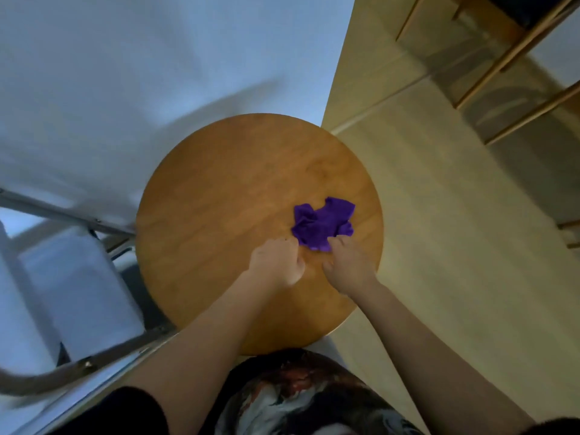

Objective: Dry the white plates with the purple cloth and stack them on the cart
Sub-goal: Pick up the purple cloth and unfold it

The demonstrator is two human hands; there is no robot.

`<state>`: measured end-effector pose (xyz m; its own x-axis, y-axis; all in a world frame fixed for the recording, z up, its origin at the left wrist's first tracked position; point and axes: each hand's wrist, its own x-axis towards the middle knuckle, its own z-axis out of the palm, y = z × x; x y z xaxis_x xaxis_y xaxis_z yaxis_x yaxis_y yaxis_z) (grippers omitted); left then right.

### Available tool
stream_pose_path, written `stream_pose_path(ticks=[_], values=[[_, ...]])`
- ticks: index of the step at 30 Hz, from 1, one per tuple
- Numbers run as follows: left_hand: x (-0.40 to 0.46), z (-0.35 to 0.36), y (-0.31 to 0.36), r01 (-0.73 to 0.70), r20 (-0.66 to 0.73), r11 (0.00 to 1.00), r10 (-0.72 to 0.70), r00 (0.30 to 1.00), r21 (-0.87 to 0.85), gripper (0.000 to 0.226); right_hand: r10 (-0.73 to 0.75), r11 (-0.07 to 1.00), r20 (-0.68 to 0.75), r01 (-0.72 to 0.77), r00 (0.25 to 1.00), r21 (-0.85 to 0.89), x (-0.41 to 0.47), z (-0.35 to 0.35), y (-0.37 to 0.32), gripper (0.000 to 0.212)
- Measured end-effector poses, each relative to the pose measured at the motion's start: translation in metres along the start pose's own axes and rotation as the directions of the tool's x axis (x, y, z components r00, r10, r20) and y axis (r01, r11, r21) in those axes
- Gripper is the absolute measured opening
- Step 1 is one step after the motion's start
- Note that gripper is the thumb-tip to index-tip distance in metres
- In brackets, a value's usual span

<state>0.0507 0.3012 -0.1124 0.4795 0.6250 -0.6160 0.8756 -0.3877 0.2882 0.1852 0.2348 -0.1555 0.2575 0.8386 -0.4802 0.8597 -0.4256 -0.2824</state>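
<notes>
A round wooden bench point(238, 189) is seen from above, its top filling the middle of the view. A crumpled purple cloth point(323, 222) lies on the right, near part of the benchtop, bunched into loose folds.

Both hands are stretched out over the near edge of the bench and meet at the near edge of the cloth. The left hand point(277, 262) is placed just left of the cloth, its fingers curled under, with the knuckles at the cloth's near left corner; whether its grip is clamped on the fabric or merely closed beside it cannot be told, since the fingertips are hidden. The right hand point(348, 265) is placed at the cloth's near right edge, fingers bent downward onto the fabric's border; here too the fingertips are hidden under the hand, so it cannot be told whether the grip is closed on the cloth or only laid against it. The two hands are near each other but apart, with bare wood between them.

To the left of the bench, a metal-framed cart point(94, 224) with grey tubing is seen, blurred, with pale white shapes point(75, 293) in it that are too smeared to identify. A pale wall is seen at the far left, and a light wooden floor point(455, 246) runs along the right.
</notes>
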Motion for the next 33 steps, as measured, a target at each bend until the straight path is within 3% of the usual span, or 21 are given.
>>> stream_pose_path(ticks=[4, 9, 11, 14, 17, 19, 22, 24, 26, 30, 33], values=[[0.02, 0.018, 0.005, 0.107, 0.104, 0.992, -0.1, 0.99, -0.063, 0.046, 0.052, 0.999, 0.018, -0.053, 0.998, 0.015, 0.04, 0.005, 0.018, 0.059], [0.027, 0.033, 0.002, 0.22, 0.176, 0.963, -0.192, 0.965, -0.154, 0.047, 0.048, 0.99, 0.206, -0.018, 0.977, -0.143, 0.075, 0.027, 0.028, 0.083], [0.024, 0.035, -0.002, 0.256, 0.188, 0.943, -0.218, 0.958, -0.213, 0.047, 0.043, 0.985, 0.187, -0.011, 0.981, -0.17, 0.082, 0.032, 0.026, 0.075], [0.017, 0.035, -0.013, 0.307, 0.199, 0.887, -0.251, 0.947, -0.344, 0.05, -0.021, 0.992, -0.025, 0.018, 0.999, -0.124, 0.084, 0.034, 0.02, 0.044], [0.008, 0.032, -0.027, 0.365, 0.174, 0.718, -0.328, 0.929, -0.592, 0.051, -0.101, 0.984, -0.182, 0.126, 0.978, 0.128, 0.071, 0.023, 0.007, 0.036], [-0.002, 0.023, -0.034, 0.359, 0.154, 0.498, -0.406, 0.901, -0.79, 0.05, -0.161, 0.923, -0.219, 0.226, 0.962, 0.311, 0.054, 0.006, -0.01, 0.037], [-0.029, 0.001, -0.039, 0.196, 0.107, 0.186, -0.404, 0.908, -0.963, 0.051, -0.286, 0.821, -0.235, 0.364, 0.929, 0.44, 0.017, -0.021, -0.043, 0.033], [-0.05, -0.012, -0.042, 0.062, 0.014, 0.123, -0.356, 0.934, -0.991, 0.031, -0.401, 0.768, -0.23, 0.462, 0.887, 0.443, -0.008, -0.033, -0.067, 0.028], [-0.077, -0.023, -0.047, -0.046, -0.082, 0.107, -0.364, 0.928, -0.993, 0.01, -0.487, 0.748, -0.199, 0.524, 0.85, 0.409, -0.032, -0.038, -0.096, 0.027], [-0.137, -0.035, -0.074, -0.168, -0.271, 0.271, -0.407, 0.872, -0.948, 0.019, -0.536, 0.734, -0.075, 0.509, 0.841, 0.449, -0.073, -0.046, -0.152, 0.037], [-0.19, -0.043, -0.103, -0.239, -0.371, 0.371, -0.34, 0.864, -0.897, 0.023, -0.533, 0.643, -0.099, 0.478, 0.84, 0.599, -0.097, -0.059, -0.185, 0.036]])
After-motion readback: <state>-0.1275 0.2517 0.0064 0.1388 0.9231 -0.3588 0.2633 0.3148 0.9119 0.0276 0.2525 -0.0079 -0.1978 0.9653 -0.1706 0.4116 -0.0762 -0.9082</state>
